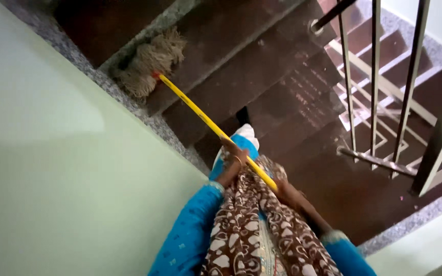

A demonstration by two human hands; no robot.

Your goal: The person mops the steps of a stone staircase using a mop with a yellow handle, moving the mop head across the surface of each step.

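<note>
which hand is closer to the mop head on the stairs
Left. The left hand grips the yellow handle further down, nearer the mop head. The right hand holds the handle's upper end, close to the body and farther from the mop head.

1. Mop head [149, 64] far and left, resting on a stair step [241, 56], pressed into the corner beside the wall [52, 153].
2. Mop handle [205, 120] slanting from the mop head down to the near centre.
3. Left hand [234, 153] gripping the handle farther along; right hand [282, 189] gripping it nearer.
4. Railing [374, 82] right of the steps.
5. Lower flight of stairs [410, 66] behind the railing, far right.
</note>
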